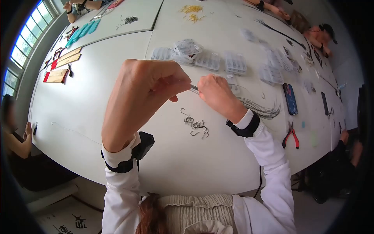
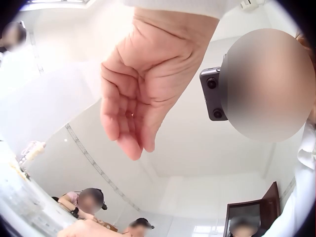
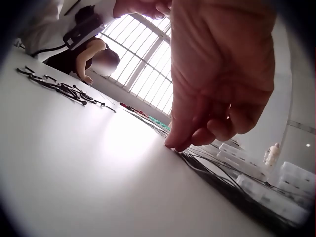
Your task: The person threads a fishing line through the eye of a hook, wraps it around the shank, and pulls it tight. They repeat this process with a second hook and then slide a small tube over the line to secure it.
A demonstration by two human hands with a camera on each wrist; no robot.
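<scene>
My left hand [image 1: 150,84] is raised above the bench [image 1: 97,97], just left of the middle of the head view, its fingers drawn together toward the thumb. Whether they pinch anything I cannot tell; in the left wrist view the fingers [image 2: 131,123] lie loosely curved and the palm shows nothing in it. My right hand [image 1: 216,93] sits just right of it, close but apart, with its fingertips [image 3: 180,140] pressed down on the near end of a bundle of thin dark wires [image 1: 257,107]. The wires lie flat on the bench and fan out toward the right of the frame.

Just below both hands, at mid-frame, a small heap of dark hooks [image 1: 194,124] lies on the bench, apart from the wires. Above the hands, a row of clear plastic boxes [image 1: 210,58] runs across the upper middle. Red-handled pliers [image 1: 291,135] lie at the right, below a dark phone [image 1: 290,98]. Yellow bits [image 1: 191,9] are scattered at the top centre. Other people sit round the bench's far edges.
</scene>
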